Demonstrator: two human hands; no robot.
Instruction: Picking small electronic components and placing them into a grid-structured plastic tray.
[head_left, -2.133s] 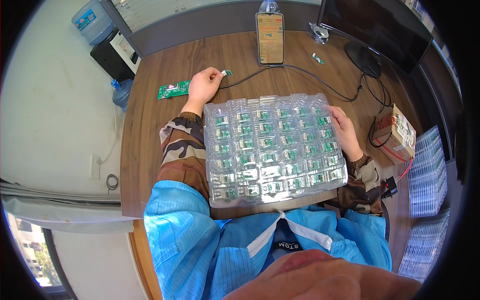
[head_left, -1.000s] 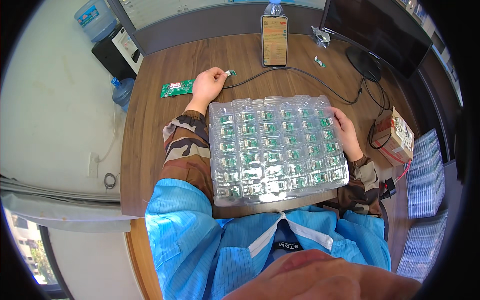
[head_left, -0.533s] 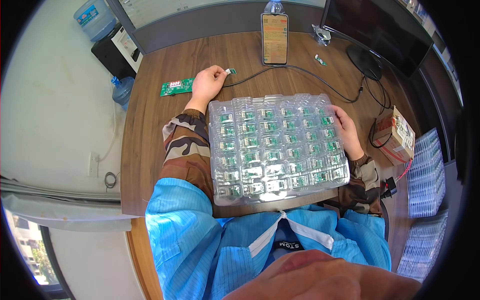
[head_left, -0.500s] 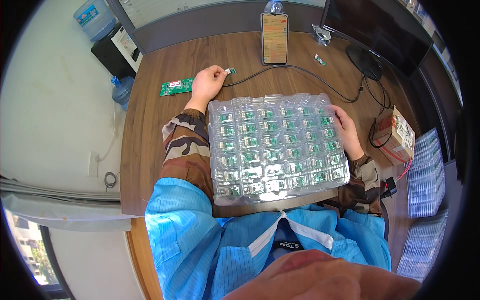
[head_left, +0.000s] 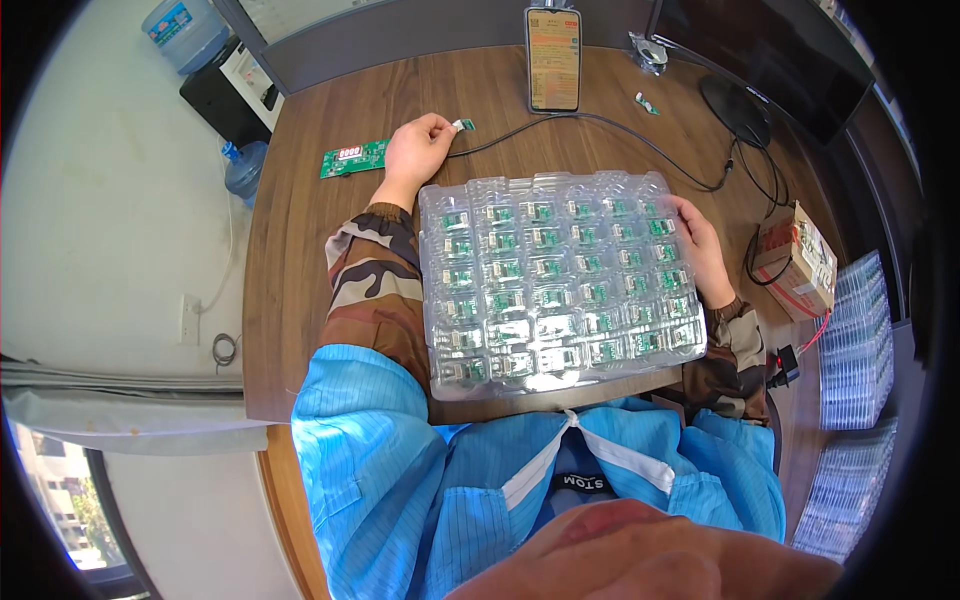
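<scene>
"Two hands are busy; what could go wrong around the clear tray point(head_left: 470, 390)?"

"The left hand point(head_left: 418, 150) pinches a small green board point(head_left: 467, 125) at its white end, beyond the tray's far edge, near its left corner. That hold looks narrow, so a careless twist could let the board slip."

"And the black cable point(head_left: 590, 117)?"

"It runs beyond the tray's far edge, close to those fingers, and could snag if tugged. The left sleeve point(head_left: 375, 270), right beside the tray's left edge, might also nudge the tray."

"How are the hands posed?"

"The left arm reaches past the tray's left side, fingertips together and angled rightward. The right hand point(head_left: 703, 250) touches the tray's right edge, fingers partly hidden; whether it clamps or merely steadies, nobody can tell."
</scene>
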